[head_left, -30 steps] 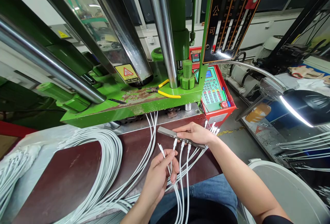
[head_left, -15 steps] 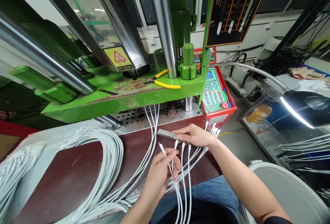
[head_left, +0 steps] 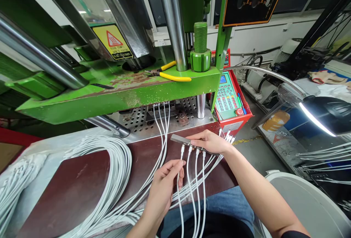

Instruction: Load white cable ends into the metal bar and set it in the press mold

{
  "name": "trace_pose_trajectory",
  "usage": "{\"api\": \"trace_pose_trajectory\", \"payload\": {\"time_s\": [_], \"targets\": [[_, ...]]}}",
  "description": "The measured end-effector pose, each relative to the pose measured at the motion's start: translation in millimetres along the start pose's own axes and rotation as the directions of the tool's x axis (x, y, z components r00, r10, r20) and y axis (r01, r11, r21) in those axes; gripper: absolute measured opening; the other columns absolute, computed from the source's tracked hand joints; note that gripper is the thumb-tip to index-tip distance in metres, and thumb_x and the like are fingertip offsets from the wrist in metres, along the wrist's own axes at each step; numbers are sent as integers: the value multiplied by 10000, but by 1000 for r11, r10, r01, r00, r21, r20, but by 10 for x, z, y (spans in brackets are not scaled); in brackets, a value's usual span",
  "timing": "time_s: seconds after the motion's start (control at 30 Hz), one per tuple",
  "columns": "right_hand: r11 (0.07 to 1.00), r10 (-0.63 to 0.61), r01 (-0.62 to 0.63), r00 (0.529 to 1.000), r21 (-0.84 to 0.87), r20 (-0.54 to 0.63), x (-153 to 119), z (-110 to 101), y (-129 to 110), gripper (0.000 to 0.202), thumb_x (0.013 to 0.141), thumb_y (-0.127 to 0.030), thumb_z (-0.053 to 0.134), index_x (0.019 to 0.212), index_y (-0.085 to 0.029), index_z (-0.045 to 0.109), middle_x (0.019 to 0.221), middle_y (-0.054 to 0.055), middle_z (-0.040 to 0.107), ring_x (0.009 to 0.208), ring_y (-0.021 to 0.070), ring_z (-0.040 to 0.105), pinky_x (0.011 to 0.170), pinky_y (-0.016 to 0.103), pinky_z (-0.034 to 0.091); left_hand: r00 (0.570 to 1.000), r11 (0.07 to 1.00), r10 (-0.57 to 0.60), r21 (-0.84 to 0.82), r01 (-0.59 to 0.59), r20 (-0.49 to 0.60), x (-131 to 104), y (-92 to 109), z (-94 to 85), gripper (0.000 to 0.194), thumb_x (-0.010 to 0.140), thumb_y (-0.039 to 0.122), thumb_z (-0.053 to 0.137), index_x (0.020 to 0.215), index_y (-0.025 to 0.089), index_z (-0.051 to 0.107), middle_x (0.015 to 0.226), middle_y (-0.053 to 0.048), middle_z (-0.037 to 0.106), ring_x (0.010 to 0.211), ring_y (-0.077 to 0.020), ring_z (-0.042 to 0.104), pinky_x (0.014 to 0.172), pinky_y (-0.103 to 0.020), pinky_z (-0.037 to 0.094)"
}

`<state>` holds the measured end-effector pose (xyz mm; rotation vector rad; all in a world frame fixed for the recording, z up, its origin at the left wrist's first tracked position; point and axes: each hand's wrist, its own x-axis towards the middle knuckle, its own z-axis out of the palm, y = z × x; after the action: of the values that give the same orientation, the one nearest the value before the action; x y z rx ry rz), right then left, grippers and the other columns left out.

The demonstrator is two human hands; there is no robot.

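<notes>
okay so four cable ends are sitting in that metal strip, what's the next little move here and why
Probably let the left hand release the leftmost white cable and reach for another. Its plug already sits in the metal strip, which the right hand steadies; the strip's left end looks unfilled.

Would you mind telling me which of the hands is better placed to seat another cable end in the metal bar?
Probably the left hand: it pinches a white cable just below the metal bar, whereas the right hand rests on that bar, holding it down.
</notes>
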<state>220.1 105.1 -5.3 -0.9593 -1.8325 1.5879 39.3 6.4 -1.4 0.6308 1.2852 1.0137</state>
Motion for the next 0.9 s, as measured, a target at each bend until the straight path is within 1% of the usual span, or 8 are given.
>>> {"api": "trace_pose_trajectory", "payload": {"time_s": [0.13,0.37,0.53,0.6,0.7,0.77,0.83,0.9], "targets": [[1000,0,1,1000,-12,29,3,13,-12,389,862,-401,534,1169,-181,629,1065,24,674,966,216,618,890,359,465,999,999,-37,-27,36,-6,8,12,6,263,662,368,720,746,130,648,522,40,505,369,-39,387,362,-171,266],[997,-20,20,1000,-75,4,8,19,-26,371,870,-366,519,1165,-171,633,1059,34,675,962,216,615,835,324,478,999,998,-43,-44,42,-31,50,46,4,258,655,357,721,732,126,634,504,49,486,352,-37,383,354,-170,244],[990,-15,14,1000,-138,-5,-4,50,-30,381,890,-380,492,1202,-193,605,964,11,701,798,187,636,714,295,495,999,999,-45,-26,44,-29,63,117,42,253,662,356,708,722,123,629,507,48,478,351,-44,387,354,-180,254],[990,-31,31,1000,-139,0,-6,55,-35,388,893,-382,490,1210,-186,598,1001,14,693,822,189,634,746,302,493,999,999,-30,-21,30,-20,62,131,66,245,671,355,698,718,125,628,512,47,480,353,-46,391,355,-183,263],[991,-86,86,996,-99,0,-6,41,-34,372,897,-369,488,1202,-193,606,1135,15,643,1001,211,596,889,325,454,1000,1000,-6,-7,6,5,64,139,79,239,686,357,684,721,128,629,510,44,488,357,-51,396,364,-188,289],[994,-71,73,997,-87,17,-11,22,-27,364,895,-337,488,1212,-199,600,1138,13,642,1026,218,589,907,336,450,999,999,0,51,-2,45,85,158,42,255,705,380,668,738,129,634,542,19,535,394,-75,450,392,-200,342],[988,-47,48,999,-144,9,-18,8,-21,370,879,-260,487,1231,-201,585,1140,14,640,1019,216,594,902,334,456,996,986,70,150,-76,48,143,207,-53,274,724,400,655,765,130,642,613,-20,595,466,-106,514,448,-222,409],[952,-41,20,997,-306,-64,-20,17,-20,432,831,-161,481,1253,-196,564,1179,27,617,1050,216,577,932,330,433,972,949,231,231,-215,-43,259,297,-193,270,730,394,658,805,135,649,702,-44,632,558,-127,555,516,-232,453]]}}
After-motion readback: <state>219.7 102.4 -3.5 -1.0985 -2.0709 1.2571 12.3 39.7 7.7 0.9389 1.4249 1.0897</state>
